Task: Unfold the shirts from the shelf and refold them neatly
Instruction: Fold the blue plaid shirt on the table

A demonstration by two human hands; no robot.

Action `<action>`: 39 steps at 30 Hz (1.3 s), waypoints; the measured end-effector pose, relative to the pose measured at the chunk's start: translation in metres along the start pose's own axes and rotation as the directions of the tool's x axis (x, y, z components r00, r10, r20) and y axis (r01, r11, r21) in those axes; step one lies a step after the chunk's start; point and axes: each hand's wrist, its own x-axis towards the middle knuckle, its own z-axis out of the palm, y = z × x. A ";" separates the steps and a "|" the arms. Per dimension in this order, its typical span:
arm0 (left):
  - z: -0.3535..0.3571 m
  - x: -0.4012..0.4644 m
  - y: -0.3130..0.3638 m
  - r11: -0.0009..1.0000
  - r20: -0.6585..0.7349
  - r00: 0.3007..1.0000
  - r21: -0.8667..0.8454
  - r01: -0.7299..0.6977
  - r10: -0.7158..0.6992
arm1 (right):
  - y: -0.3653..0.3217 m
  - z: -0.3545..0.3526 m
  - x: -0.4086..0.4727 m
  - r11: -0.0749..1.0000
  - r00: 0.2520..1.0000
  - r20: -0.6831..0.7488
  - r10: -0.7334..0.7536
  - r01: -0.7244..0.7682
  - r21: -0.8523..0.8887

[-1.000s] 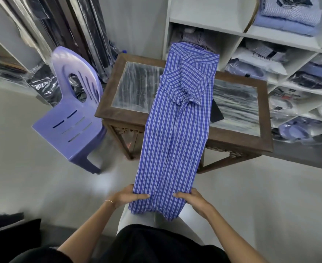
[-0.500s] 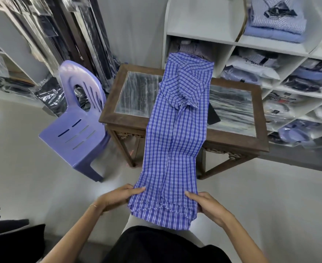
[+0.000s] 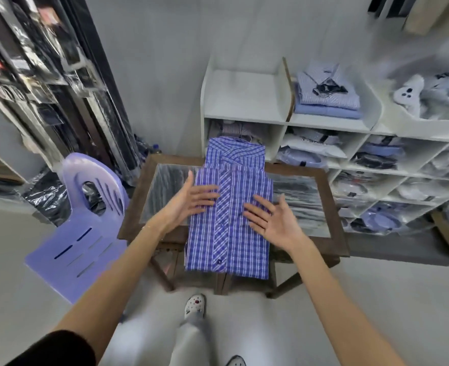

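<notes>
A blue and white checked shirt (image 3: 228,241) lies folded into a rectangle on the glass-topped wooden table (image 3: 331,249), button placket up, collar at the far end. Its near edge hangs slightly over the table's front. My left hand (image 3: 189,199) hovers over the shirt's left side with fingers straight and spread, palm turned inward. Over the shirt's right side, my right hand (image 3: 271,220) is likewise spread with the palm facing up and left. Neither hand grips the cloth.
White cubby shelves (image 3: 244,120) behind the table hold folded and bagged shirts (image 3: 326,96). A lilac plastic chair (image 3: 86,228) stands left of the table. Plastic-wrapped dark garments (image 3: 46,75) hang at the left. My feet are on the pale floor below.
The shirt's hanging lower half, held at the hem by both hands, has been folded up onto the table. Both hands have let go and now spread above it. The view has tilted up.
</notes>
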 end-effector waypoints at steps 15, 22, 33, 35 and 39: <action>0.014 -0.035 -0.129 0.793 -0.453 0.703 0.549 -0.265 0.548 | 0.046 -0.033 0.008 0.833 0.907 -0.286 -0.311 0.115 -0.541; 0.011 -0.059 -0.162 0.951 -0.477 0.855 0.304 -0.056 0.203 | 0.096 -0.090 -0.018 0.744 0.916 -0.296 -0.272 0.005 -0.668; 0.026 -0.067 -0.158 0.995 -0.413 0.905 0.037 -0.091 0.098 | 0.101 -0.079 -0.016 0.919 0.980 -0.170 -0.103 0.028 -0.392; 0.029 -0.071 -0.157 0.995 -0.378 0.923 -0.036 -0.089 0.068 | 0.102 -0.078 -0.020 0.915 0.985 -0.143 -0.101 0.035 -0.402; 0.028 -0.077 -0.154 0.993 -0.346 0.935 -0.050 -0.108 0.084 | 0.103 -0.082 -0.028 0.914 0.988 -0.098 -0.116 0.068 -0.401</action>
